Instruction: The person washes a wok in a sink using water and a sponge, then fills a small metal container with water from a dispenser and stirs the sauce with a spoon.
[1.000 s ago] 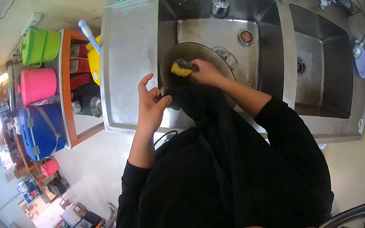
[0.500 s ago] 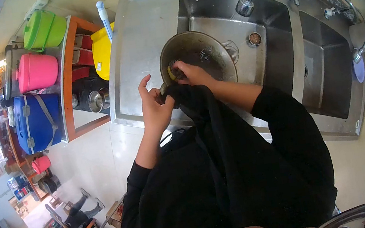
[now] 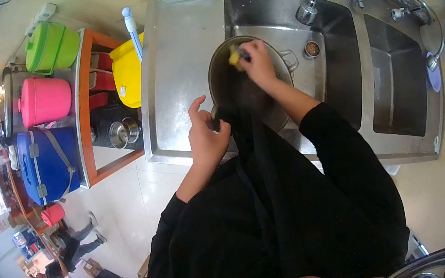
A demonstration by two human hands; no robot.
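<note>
A large metal pot (image 3: 221, 74) sits tilted in the left sink basin, with a looped handle on its right side. Its near left edge is gripped by my left hand (image 3: 207, 141), whose thumb and lower fingers close at the handle there while the index finger sticks out. Inside the pot, my right hand (image 3: 259, 66) holds a yellow sponge (image 3: 234, 57) with a dark scouring part against the upper inner wall. Black cloth (image 3: 247, 130) of the clothing hangs over the pot's near rim and hides part of it.
A flexible faucet (image 3: 307, 12) hangs over the left basin, where a small strainer (image 3: 311, 49) sits. A second basin (image 3: 396, 80) lies right. Left are a yellow container (image 3: 128, 75) and a shelf with a blue cooler (image 3: 49, 163). Another person (image 3: 70, 251) stands farther off.
My right hand has moved the sponge from the pot's near left side up to the far inner wall. My left hand keeps its grip. The camera view has shifted, and the distant person has changed position.
</note>
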